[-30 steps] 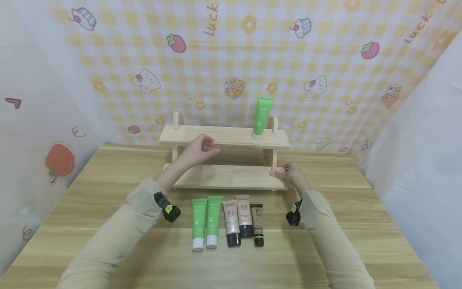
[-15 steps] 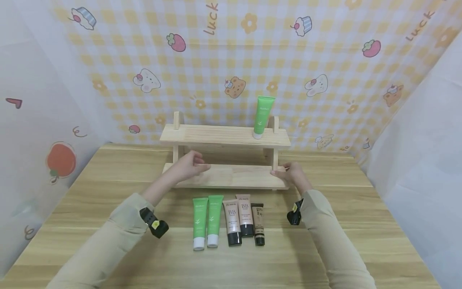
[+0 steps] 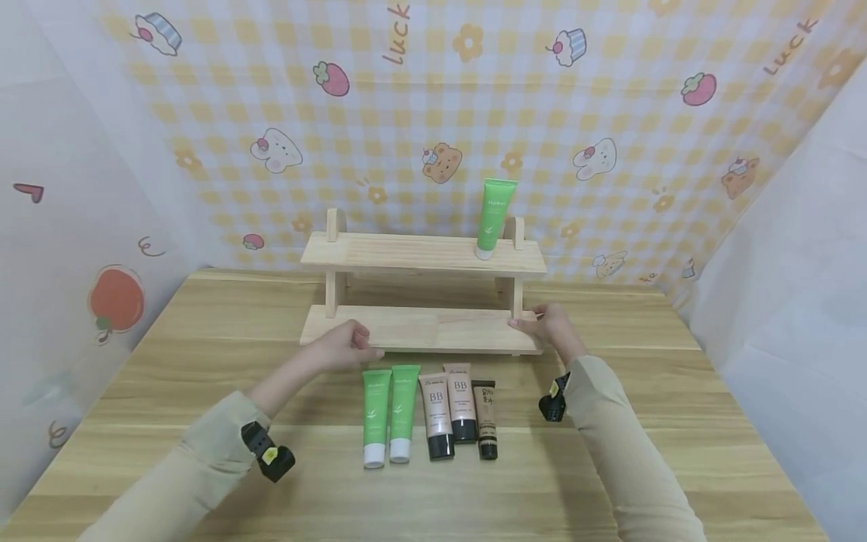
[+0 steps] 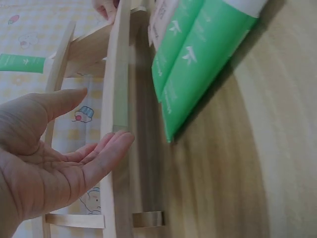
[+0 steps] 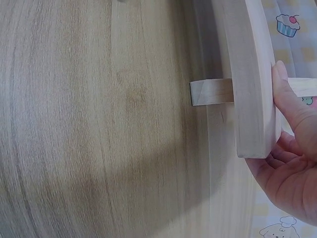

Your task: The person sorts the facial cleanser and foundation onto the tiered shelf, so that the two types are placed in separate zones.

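My left hand [image 3: 341, 345] hovers by the front left edge of a two-tier wooden shelf [image 3: 400, 325], just above two green tubes lying on the table. In the left wrist view its thumb and fingers are spread apart with nothing between them. The near green tube [image 4: 208, 64] lies beside the shelf there. My right hand [image 3: 552, 329] grips the right end of the lower board, thumb on top and fingers beneath, as the right wrist view shows. On the upper board's right side a green tube [image 3: 496, 218] stands upright on its white cap.
Right of the green tubes [image 3: 403, 406] lie two pinkish BB cream tubes [image 3: 436, 410] and a smaller tan tube [image 3: 485, 414] with a black cap. All rest on the wood-grain table [image 3: 609, 482]. A checked cloth [image 3: 379, 113] hangs behind the shelf.
My left hand has come down and toward me, from near the upper board to the lower board's front edge. My right hand keeps its grip on the shelf. The tubes stay put.
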`<state>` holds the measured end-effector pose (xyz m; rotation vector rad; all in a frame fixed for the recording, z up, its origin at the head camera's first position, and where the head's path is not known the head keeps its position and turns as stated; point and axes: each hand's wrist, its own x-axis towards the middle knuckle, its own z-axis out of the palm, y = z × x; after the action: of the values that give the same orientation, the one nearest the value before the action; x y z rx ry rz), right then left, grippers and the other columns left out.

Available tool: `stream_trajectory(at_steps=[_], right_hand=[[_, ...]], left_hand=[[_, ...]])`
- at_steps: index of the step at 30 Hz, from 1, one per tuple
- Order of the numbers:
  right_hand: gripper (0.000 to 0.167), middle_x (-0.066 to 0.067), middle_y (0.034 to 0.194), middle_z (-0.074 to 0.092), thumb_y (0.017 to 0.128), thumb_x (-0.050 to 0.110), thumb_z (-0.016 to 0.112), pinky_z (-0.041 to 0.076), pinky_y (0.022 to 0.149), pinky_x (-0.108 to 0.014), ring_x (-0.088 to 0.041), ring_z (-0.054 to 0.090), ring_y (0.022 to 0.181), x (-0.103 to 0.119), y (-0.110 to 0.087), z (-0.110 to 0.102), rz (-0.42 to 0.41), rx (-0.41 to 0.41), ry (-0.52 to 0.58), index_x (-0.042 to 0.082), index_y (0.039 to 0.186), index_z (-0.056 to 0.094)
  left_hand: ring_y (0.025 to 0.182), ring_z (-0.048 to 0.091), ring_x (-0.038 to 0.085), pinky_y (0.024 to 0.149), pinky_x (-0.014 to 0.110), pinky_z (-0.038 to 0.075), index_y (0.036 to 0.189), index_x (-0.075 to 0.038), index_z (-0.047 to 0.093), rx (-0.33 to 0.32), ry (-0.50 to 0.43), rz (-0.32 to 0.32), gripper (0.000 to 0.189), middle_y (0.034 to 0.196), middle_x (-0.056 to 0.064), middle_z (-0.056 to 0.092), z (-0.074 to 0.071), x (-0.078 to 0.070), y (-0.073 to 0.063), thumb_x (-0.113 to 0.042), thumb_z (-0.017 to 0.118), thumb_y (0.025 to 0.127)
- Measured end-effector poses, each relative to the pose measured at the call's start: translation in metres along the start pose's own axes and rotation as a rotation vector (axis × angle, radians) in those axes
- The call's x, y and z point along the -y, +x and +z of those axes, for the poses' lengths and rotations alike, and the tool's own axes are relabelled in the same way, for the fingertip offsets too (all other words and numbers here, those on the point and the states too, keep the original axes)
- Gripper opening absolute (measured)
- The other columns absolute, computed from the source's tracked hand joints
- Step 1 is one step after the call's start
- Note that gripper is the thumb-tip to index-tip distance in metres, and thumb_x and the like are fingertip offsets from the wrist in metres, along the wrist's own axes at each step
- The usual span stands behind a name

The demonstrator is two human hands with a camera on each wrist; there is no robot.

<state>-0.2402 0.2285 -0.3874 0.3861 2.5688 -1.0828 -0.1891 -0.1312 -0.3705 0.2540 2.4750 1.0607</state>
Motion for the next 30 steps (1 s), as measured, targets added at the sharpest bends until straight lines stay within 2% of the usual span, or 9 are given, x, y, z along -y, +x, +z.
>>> stream_trajectory(at_steps=[3, 6, 12, 14, 16, 19, 21, 25, 30], right_hand=[[0.073, -0.027, 0.138, 0.036, 0.081, 0.042, 0.066, 0.039, 0.103, -0.046, -0.040, 0.042, 0.123, 0.000, 0.000, 0.001, 0.001, 0.000, 0.004, 0.000, 0.134, 0.039], [0.072, -0.026, 0.138, 0.037, 0.080, 0.042, 0.066, 0.039, 0.103, -0.046, -0.039, 0.042, 0.123, -0.001, 0.000, 0.001, 0.003, 0.002, 0.003, 0.001, 0.134, 0.040], [0.073, -0.027, 0.137, 0.038, 0.080, 0.042, 0.066, 0.039, 0.103, -0.046, -0.039, 0.042, 0.123, -0.002, 0.001, 0.001, -0.007, 0.003, 0.003, 0.000, 0.134, 0.040], [0.073, -0.027, 0.136, 0.038, 0.080, 0.043, 0.066, 0.040, 0.103, -0.046, -0.039, 0.042, 0.123, -0.003, 0.002, 0.001, -0.014, 0.002, 0.001, 0.000, 0.134, 0.040], [0.073, -0.027, 0.136, 0.039, 0.080, 0.042, 0.066, 0.040, 0.103, -0.046, -0.039, 0.043, 0.122, -0.004, 0.003, 0.001, -0.016, 0.002, 0.002, 0.000, 0.133, 0.040], [0.072, -0.027, 0.136, 0.039, 0.080, 0.042, 0.066, 0.041, 0.102, -0.045, -0.039, 0.043, 0.122, -0.004, 0.004, 0.001, -0.021, -0.002, 0.000, 0.000, 0.133, 0.041], [0.072, -0.027, 0.136, 0.039, 0.080, 0.042, 0.067, 0.041, 0.102, -0.045, -0.039, 0.044, 0.121, -0.004, 0.004, 0.001, -0.019, -0.004, 0.000, 0.000, 0.132, 0.042], [0.071, -0.026, 0.136, 0.039, 0.080, 0.042, 0.066, 0.040, 0.102, -0.046, -0.039, 0.043, 0.122, -0.003, 0.004, 0.001, -0.018, -0.007, -0.008, 0.001, 0.132, 0.042], [0.071, -0.026, 0.137, 0.039, 0.080, 0.043, 0.065, 0.039, 0.103, -0.046, -0.039, 0.042, 0.123, -0.002, 0.002, 0.001, -0.014, -0.003, -0.017, 0.002, 0.133, 0.041]], left_hand=[[0.097, 0.058, 0.029, 0.085, 0.041, 0.051, 0.121, 0.012, 0.040, -0.002, 0.023, -0.013, 0.059, 0.105, 0.019, 0.059, 0.003, 0.003, -0.005, -0.028, 0.063, 0.084], [0.090, 0.060, 0.026, 0.082, 0.040, 0.052, 0.119, 0.011, 0.041, -0.002, 0.033, -0.021, 0.057, 0.101, 0.017, 0.061, 0.005, 0.004, -0.009, -0.027, 0.064, 0.083], [0.085, 0.061, 0.024, 0.078, 0.037, 0.054, 0.112, 0.012, 0.048, 0.008, 0.082, -0.046, 0.051, 0.097, 0.018, 0.063, 0.008, 0.008, -0.018, -0.028, 0.064, 0.083], [0.074, 0.060, 0.020, 0.068, 0.032, 0.054, 0.101, 0.011, 0.055, 0.031, 0.088, -0.051, 0.042, 0.085, 0.015, 0.065, 0.010, 0.009, -0.020, -0.027, 0.063, 0.084], [0.059, 0.053, 0.013, 0.055, 0.025, 0.048, 0.084, 0.005, 0.060, 0.071, 0.085, -0.079, 0.032, 0.068, 0.007, 0.061, 0.013, 0.009, -0.022, -0.027, 0.062, 0.085], [0.046, 0.041, 0.009, 0.047, 0.020, 0.037, 0.061, -0.005, 0.057, 0.123, 0.104, -0.110, 0.034, 0.051, -0.001, 0.050, 0.019, 0.008, -0.025, -0.029, 0.062, 0.085], [0.046, 0.042, 0.009, 0.048, 0.020, 0.040, 0.057, -0.007, 0.054, 0.139, 0.128, -0.120, 0.036, 0.049, -0.002, 0.049, 0.023, 0.007, -0.026, -0.029, 0.062, 0.084], [0.050, 0.052, 0.012, 0.054, 0.022, 0.047, 0.058, -0.006, 0.056, 0.125, 0.155, -0.130, 0.034, 0.053, 0.002, 0.056, 0.030, 0.005, -0.026, -0.029, 0.066, 0.081], [0.055, 0.058, 0.014, 0.054, 0.024, 0.050, 0.065, -0.005, 0.053, 0.088, 0.126, -0.175, 0.030, 0.063, 0.006, 0.059, 0.038, 0.008, -0.023, -0.027, 0.073, 0.074]])
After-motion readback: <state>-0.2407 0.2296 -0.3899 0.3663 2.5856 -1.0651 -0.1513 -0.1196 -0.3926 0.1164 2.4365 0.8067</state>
